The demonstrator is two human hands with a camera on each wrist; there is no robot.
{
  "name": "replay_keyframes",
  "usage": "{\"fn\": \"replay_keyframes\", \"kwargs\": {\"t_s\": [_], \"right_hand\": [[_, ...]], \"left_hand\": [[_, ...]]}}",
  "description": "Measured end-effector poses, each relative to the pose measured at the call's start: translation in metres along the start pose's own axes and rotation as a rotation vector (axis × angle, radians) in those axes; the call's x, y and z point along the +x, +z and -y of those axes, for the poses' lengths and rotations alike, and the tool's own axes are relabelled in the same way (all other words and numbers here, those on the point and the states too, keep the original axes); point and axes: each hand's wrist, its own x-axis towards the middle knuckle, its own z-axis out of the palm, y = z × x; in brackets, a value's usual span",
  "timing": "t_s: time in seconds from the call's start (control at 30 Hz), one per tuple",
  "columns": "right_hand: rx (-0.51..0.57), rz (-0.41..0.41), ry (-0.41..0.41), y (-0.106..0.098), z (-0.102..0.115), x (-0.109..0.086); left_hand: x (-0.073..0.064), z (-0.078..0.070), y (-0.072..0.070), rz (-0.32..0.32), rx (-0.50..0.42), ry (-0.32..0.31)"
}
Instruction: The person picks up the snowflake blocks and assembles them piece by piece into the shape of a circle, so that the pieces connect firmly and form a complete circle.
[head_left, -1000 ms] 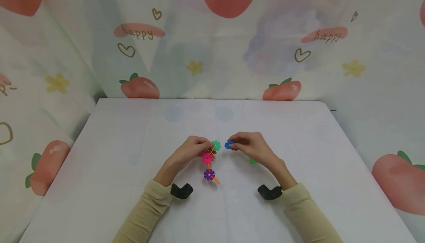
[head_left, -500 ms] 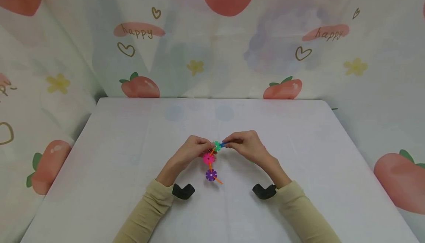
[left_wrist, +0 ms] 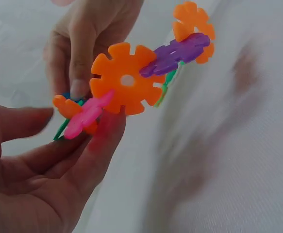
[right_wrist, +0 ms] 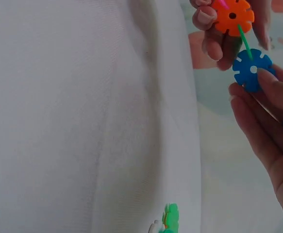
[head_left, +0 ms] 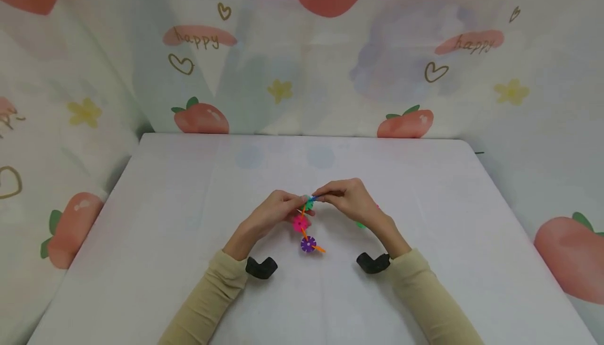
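In the head view my left hand [head_left: 278, 208] holds a chain of slotted flower-shaped plastic discs by its upper end, near the green disc [head_left: 308, 204]. Below hang a pink disc [head_left: 300, 224] and a purple disc [head_left: 309, 244], linked by orange discs; one large orange disc [left_wrist: 109, 70] faces the left wrist camera. My right hand [head_left: 351, 198] pinches a blue disc [right_wrist: 248, 80] between thumb and fingers. In the right wrist view, the blue disc meets the edge-on green disc at a slot. How deep they interlock is unclear.
More plastic pieces, one green [head_left: 360, 224], lie on the white table [head_left: 189, 177] beyond my right forearm, partly hidden by it. Black wrist mounts [head_left: 261, 268] stick out at both cuffs. A printed cloth wall [head_left: 302, 72] stands behind the table.
My right hand has come left, turning the blue disc edge-on and bringing it from a gap into contact with the green disc. The chain's lower end has swung slightly right.
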Motion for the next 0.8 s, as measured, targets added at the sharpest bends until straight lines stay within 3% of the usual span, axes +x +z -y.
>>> {"fn": "replay_keyframes", "kwargs": {"t_s": [0.23, 0.37, 0.8], "right_hand": [[-0.006, 0.076, 0.035, -0.003, 0.005, 0.004], [-0.057, 0.086, 0.07, -0.007, 0.003, 0.002], [-0.26, 0.07, 0.251, -0.04, -0.033, -0.021]], "left_hand": [[0.001, 0.001, -0.001, 0.019, -0.002, 0.0], [0.001, 0.002, -0.002, -0.004, 0.011, 0.002], [-0.001, -0.001, -0.005, -0.048, 0.002, -0.005]]}}
